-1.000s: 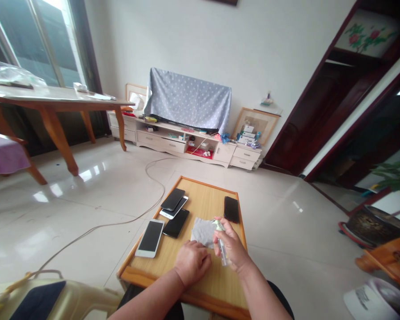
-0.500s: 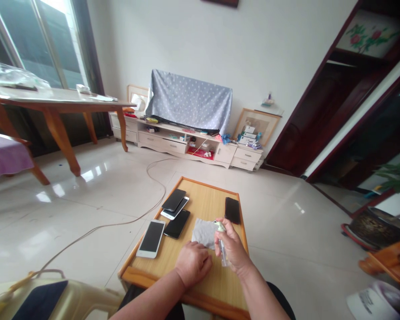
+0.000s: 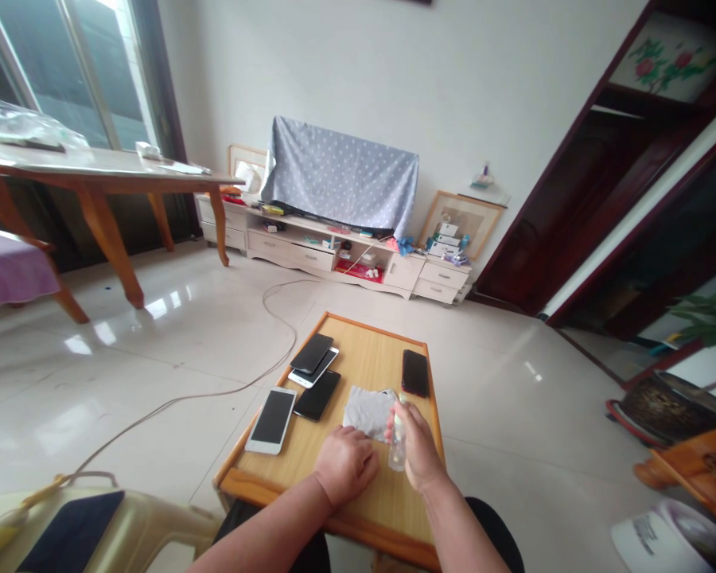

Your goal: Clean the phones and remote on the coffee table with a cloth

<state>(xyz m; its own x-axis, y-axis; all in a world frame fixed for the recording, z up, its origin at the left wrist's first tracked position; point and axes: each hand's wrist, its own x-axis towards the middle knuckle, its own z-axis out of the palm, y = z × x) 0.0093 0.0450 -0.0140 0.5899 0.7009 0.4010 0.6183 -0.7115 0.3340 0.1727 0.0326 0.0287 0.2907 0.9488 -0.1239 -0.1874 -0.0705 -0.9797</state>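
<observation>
My right hand [image 3: 416, 446] is wrapped round a small clear spray bottle [image 3: 397, 447] with a pale green top, held upright over the small wooden table [image 3: 370, 338]. Just behind the bottle lies a light grey cloth [image 3: 367, 410], flat but wrinkled. My left hand [image 3: 344, 461] rests on the tabletop at the cloth's near edge, its fingers curled in a loose fist. To its left are a white phone [image 3: 271, 420] and a black phone [image 3: 317, 396]. Behind them, a dark phone [image 3: 311, 352] overlaps another white phone [image 3: 322, 369]. A dark phone [image 3: 415, 372] sits near the right edge.
A cream plastic stool [image 3: 155, 509] stands at the left, with a cable [image 3: 215, 391] running across the floor. Ahead is a low white cabinet [image 3: 298, 256] with a cloth-covered screen [image 3: 343, 171]. A white bucket [image 3: 650, 541] and a plant pot [image 3: 668, 414] are at the right.
The spray bottle has turned more upright in my right hand, and my index finger has shifted around its top. My left hand stays in place. The view has tilted slightly.
</observation>
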